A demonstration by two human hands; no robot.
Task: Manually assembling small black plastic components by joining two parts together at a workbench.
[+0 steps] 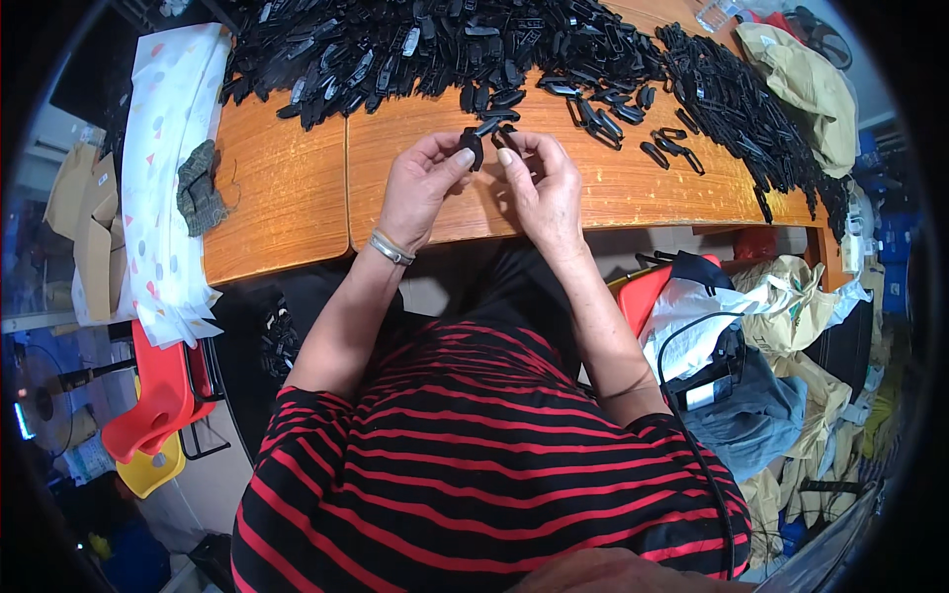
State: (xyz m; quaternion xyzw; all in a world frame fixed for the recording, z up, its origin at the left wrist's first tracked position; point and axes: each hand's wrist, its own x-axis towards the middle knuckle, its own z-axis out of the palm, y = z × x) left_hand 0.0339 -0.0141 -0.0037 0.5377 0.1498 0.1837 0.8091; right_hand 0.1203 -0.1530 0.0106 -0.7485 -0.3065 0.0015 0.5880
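Near the table's front edge, my left hand (423, 188) pinches a small black plastic piece (474, 150) between thumb and fingers. My right hand (544, 193), close beside it, grips a thin black plastic part (498, 141) by its end; the fingers cover much of it. Just past my fingertips lie a few glossy black pieces, and I cannot tell whether one touches the held parts. Beyond them spreads a big heap of glossy black plastic pieces (395, 49). Several loose black loop-shaped parts (682, 148) rest to the right of my hands.
A second black heap (741, 109) covers the table's right side. On the left, a patterned white sheet (163, 168) hangs over the edge, with a dark cloth (201, 188) beside it. A red chair (158, 405) stands lower left; paper bags (786, 301) crowd the right.
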